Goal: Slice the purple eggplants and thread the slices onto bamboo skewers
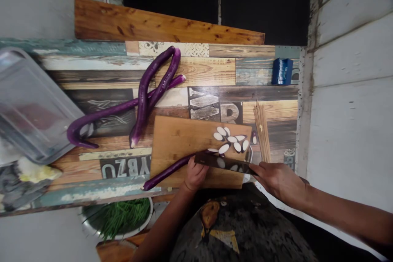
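Observation:
A long purple eggplant (pixel 167 170) lies across the wooden cutting board (pixel 178 139). My left hand (pixel 195 175) is curled over it near its cut end, pinning it to the board. My right hand (pixel 278 180) grips the handle of a dark cleaver (pixel 224 162), whose blade rests across the board right beside my left fingers. Several white oval eggplant slices (pixel 231 139) lie on the board just beyond the blade.
Three whole long eggplants (pixel 144 98) lie crossed on the patterned tabletop behind the board. A bundle of wooden skewers (pixel 262 133) lies at the right, a blue box (pixel 282 71) behind them. A clear plastic lid (pixel 30 106) is at left, a bowl of greens (pixel 118 217) below.

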Tool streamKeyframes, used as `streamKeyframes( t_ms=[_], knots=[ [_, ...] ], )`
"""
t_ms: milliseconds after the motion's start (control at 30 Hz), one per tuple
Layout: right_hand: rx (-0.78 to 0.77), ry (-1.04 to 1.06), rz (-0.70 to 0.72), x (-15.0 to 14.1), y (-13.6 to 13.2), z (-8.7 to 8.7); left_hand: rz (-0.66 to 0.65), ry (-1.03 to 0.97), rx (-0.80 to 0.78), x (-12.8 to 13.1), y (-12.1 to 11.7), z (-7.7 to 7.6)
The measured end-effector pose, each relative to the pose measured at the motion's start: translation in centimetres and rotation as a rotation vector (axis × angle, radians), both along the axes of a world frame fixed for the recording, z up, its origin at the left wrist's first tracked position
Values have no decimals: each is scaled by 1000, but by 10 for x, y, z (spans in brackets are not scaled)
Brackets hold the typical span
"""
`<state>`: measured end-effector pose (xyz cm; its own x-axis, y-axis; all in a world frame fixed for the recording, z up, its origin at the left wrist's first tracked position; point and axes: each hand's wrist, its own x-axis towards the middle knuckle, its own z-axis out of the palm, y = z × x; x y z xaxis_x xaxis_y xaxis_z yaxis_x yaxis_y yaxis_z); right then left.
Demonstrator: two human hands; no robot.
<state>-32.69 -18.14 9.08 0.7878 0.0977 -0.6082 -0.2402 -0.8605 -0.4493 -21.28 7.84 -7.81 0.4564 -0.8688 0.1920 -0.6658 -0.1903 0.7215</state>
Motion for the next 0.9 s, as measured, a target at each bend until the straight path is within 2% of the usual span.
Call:
streamKeyframes(
  t_ms=[100, 200, 300, 400, 533, 600, 700, 767, 900],
  knots=[
    [79, -26, -171, -19, 7, -4, 24, -113, -51, 11, -12, 15],
    [129, -33, -311, -49, 9, -4, 59, -227, -28, 22, -19, 26],
    [155, 40, -305, -77, 5, -6, 111, -256, 32, 30, -20, 31],
    [175, 75, -234, -87, -1, -18, 134, -280, 107, 37, -16, 35],
    [199, -11, -155, -73, -10, -43, 169, -316, 198, 47, -3, 40],
    [190, -58, -165, -60, -18, -51, 176, -314, 177, 49, 4, 42],
    [148, -102, -236, -40, -36, -54, 128, -304, 88, 46, 5, 44],
    [97, -106, -262, -28, -49, -52, 63, -300, 56, 40, -4, 46],
    [-10, -75, -272, -13, -65, -49, -38, -271, 14, 26, -43, 41]
  ],
)
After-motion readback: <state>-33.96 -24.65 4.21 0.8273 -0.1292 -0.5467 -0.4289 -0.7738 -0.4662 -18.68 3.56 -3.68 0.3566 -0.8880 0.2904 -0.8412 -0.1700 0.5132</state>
